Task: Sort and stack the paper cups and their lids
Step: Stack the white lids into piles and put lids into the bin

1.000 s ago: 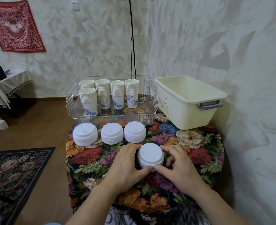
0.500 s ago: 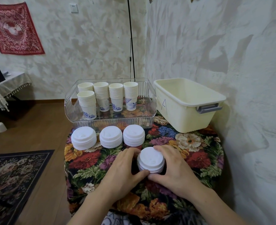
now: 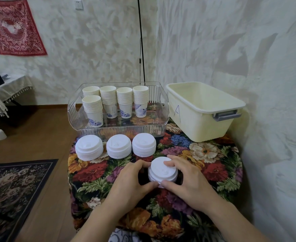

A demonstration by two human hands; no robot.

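Both hands cup 1 stack of white lids at lower centre of the frame.

The left hand (image 3: 131,182) and right hand (image 3: 189,180) curl round the held lid stack (image 3: 162,172), thumbs meeting at its near edge, right fingertips resting on its domed, matte top; it sits on the floral tablecloth (image 3: 213,172). Just above, 3 more lid stacks (image 3: 116,147), round and ribbed at the sides, stand in a row. Behind them a clear ribbed plastic tray (image 3: 163,109) holds 5 columns of nested paper cups (image 3: 124,102) with blue prints. At the right centre sits a smooth cream tub (image 3: 204,123) marked "A", with a grey handle.
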